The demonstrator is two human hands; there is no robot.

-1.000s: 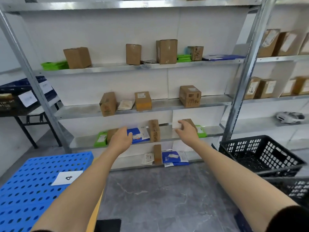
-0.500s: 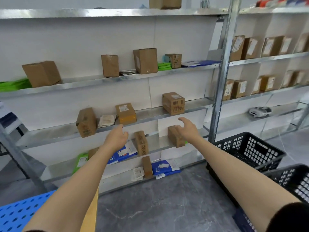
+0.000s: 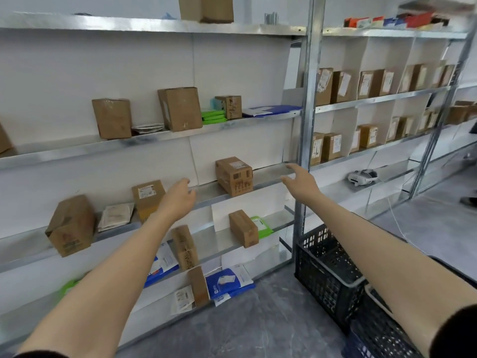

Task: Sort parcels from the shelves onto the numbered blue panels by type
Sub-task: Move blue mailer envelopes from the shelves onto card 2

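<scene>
Both arms outstretched, left hand [image 3: 178, 200] and right hand [image 3: 300, 183] empty, fingers relaxed

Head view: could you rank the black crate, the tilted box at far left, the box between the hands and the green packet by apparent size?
1. black crate
2. tilted box, though possibly nearer the camera
3. box between the left hand and right hand
4. green packet, partly hidden

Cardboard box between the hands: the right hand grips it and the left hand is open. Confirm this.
Not right. In the head view the right hand is open and clear of the cardboard box, with a gap of bare shelf between them. The left hand is open, as stated.
</scene>
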